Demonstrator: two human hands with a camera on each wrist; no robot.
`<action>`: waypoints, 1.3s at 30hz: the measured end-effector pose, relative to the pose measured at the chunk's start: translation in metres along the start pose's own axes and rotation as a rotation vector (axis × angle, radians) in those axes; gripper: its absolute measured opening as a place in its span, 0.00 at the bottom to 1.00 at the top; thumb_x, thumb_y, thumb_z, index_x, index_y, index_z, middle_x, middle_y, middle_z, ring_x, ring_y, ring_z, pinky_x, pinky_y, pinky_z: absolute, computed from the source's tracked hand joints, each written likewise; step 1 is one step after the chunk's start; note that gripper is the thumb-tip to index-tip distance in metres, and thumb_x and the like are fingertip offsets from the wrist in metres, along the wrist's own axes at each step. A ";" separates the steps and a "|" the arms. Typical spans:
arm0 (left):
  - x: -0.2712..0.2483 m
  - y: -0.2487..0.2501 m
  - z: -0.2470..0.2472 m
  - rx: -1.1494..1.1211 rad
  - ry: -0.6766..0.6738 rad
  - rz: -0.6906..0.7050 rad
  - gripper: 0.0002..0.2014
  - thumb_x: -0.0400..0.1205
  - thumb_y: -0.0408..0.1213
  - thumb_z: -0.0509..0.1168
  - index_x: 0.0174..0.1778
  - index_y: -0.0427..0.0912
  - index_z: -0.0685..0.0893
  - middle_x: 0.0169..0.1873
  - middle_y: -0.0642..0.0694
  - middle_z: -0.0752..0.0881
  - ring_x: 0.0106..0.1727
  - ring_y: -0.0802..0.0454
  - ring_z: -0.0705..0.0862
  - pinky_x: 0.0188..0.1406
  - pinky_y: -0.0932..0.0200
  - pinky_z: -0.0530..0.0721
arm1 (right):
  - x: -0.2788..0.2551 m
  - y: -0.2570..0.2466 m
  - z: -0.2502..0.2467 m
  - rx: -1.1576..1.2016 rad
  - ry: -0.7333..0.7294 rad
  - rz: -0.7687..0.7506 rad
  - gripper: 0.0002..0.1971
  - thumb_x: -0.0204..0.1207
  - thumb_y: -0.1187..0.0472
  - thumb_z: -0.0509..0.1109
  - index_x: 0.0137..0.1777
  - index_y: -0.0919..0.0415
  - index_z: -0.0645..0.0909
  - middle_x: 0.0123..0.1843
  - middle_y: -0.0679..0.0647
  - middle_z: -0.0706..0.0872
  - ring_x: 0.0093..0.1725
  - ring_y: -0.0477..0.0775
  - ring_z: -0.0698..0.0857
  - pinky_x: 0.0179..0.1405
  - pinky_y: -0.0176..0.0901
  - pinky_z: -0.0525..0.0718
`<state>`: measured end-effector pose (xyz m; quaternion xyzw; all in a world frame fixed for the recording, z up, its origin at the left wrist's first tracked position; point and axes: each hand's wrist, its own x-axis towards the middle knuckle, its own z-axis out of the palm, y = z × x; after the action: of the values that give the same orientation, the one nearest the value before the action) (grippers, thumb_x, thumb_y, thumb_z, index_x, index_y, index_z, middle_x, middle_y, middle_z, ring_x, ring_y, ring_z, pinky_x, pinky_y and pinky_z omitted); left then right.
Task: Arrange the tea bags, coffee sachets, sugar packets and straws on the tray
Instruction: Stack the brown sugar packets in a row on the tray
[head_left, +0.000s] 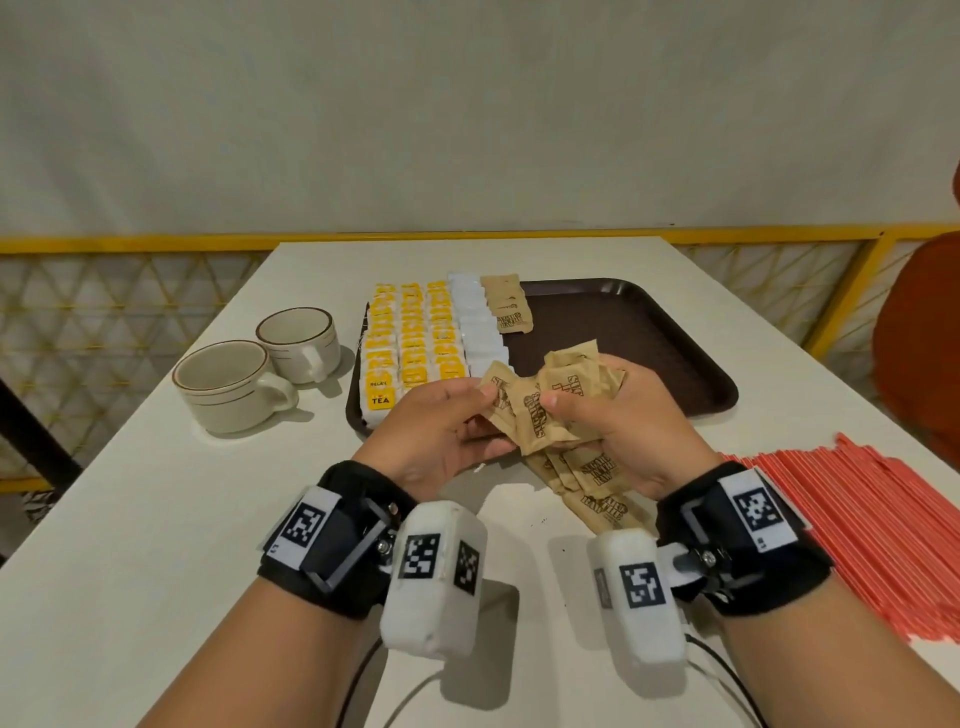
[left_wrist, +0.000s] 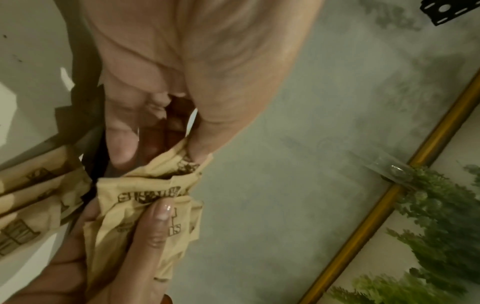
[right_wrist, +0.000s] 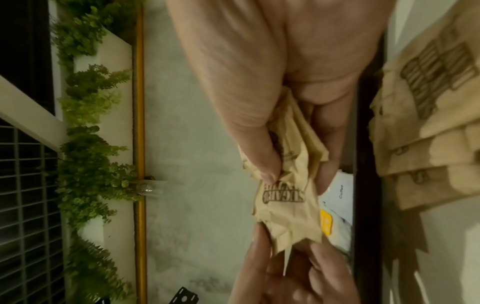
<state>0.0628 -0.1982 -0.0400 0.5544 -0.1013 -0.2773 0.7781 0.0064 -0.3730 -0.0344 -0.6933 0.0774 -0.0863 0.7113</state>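
Both hands up over the tray's near edge: right hand (head_left: 613, 415) clutches a bunch of brown sugar packets (head_left: 550, 400); left hand (head_left: 441, 431) pinches one packet's end. Tray (head_left: 649, 332) mid-table: tea bags (head_left: 410, 338) in rows at its left end; white sachets (head_left: 478, 322) beside them; straws (head_left: 852, 525) piled at the table's right edge.

The head camera looked forward and down from above the near edge of the white table (head_left: 156, 493), taking in its far edge and the wall beyond. Each wrist camera sat very close behind its own hand, facing along the fingers toward the other hand. All three views shared the bundle of brown sugar packets (head_left: 540, 410) (left_wrist: 145, 207) (right_wrist: 288, 197) held between the hands.
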 end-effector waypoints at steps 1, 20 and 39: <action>0.001 0.000 0.000 -0.004 0.015 -0.006 0.10 0.85 0.32 0.59 0.53 0.32 0.84 0.44 0.34 0.89 0.43 0.45 0.90 0.39 0.58 0.90 | 0.000 0.000 0.000 -0.023 -0.002 -0.013 0.15 0.71 0.71 0.76 0.58 0.61 0.85 0.48 0.59 0.92 0.49 0.58 0.92 0.48 0.55 0.90; 0.002 -0.006 0.009 -0.079 0.116 0.025 0.03 0.84 0.25 0.60 0.48 0.36 0.75 0.53 0.30 0.85 0.49 0.39 0.88 0.40 0.51 0.91 | 0.005 0.000 -0.001 0.367 0.207 0.012 0.15 0.73 0.71 0.74 0.59 0.64 0.82 0.52 0.61 0.91 0.54 0.60 0.90 0.59 0.59 0.86; 0.007 -0.015 0.016 -0.285 0.018 0.187 0.16 0.88 0.32 0.51 0.68 0.35 0.78 0.62 0.39 0.86 0.58 0.41 0.86 0.49 0.52 0.88 | -0.010 0.007 0.035 0.447 -0.137 0.235 0.09 0.78 0.72 0.68 0.57 0.69 0.81 0.41 0.62 0.86 0.35 0.52 0.86 0.31 0.41 0.88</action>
<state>0.0567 -0.2183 -0.0496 0.4291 -0.1049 -0.2103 0.8721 0.0047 -0.3363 -0.0409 -0.5093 0.0881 0.0290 0.8556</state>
